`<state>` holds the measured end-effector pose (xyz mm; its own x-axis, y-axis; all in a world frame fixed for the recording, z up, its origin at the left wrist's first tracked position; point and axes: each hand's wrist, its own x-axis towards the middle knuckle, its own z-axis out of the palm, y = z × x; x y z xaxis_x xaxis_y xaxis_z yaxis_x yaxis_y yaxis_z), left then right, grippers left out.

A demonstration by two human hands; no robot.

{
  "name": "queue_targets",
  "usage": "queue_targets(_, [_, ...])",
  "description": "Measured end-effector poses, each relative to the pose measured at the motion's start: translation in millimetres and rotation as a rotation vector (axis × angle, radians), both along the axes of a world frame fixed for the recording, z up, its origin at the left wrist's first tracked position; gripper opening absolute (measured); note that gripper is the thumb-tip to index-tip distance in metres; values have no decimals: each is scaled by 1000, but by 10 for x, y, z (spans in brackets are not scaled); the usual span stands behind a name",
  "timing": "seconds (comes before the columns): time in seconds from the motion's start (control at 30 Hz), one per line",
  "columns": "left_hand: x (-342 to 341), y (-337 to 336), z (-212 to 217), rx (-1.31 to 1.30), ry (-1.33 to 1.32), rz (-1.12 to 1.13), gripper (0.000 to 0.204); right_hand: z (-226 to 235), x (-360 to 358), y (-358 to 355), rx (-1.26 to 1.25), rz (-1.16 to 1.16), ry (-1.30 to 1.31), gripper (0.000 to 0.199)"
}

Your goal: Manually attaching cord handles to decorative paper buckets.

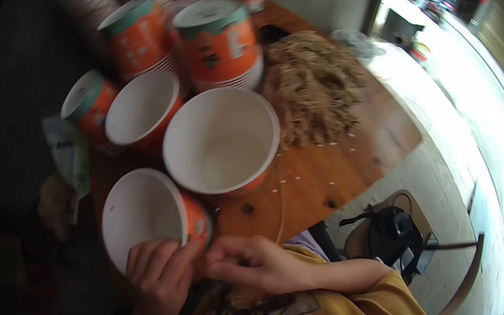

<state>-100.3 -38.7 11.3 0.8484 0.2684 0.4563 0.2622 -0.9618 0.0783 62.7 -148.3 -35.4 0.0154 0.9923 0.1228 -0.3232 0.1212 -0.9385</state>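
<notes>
Open cups [221, 140] and capped ones [217, 41] crowd the bench [321, 174] beside a noodle heap [311, 85]. Nearest, an empty cup [146, 213] tilts at the bench edge. The left hand [159, 277] wraps its rim from below, fingers clamped on it. The right hand [255, 264] lies level beside it, fingers pinched together at the cup's base.

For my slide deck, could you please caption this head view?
Left hand holding an empty paper cup, right hand beside it, near more cups and a straw pile.
</notes>
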Motion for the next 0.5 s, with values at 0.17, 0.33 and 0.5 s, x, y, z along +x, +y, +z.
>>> queue_targets(0.17, [-163, -108, -170, -98, -171, 213, 39, 161, -53, 27, -40, 162, -73, 23])
queue_targets(0.33, [-229, -1, -197, 56, -137, -5, 25, 260, -51, 12, -67, 192, 115, 17])
queue_targets(0.5, [-230, -37, -162, 79, -158, -67, 15, 171, -114, 75, -23, 108, 76, 18])
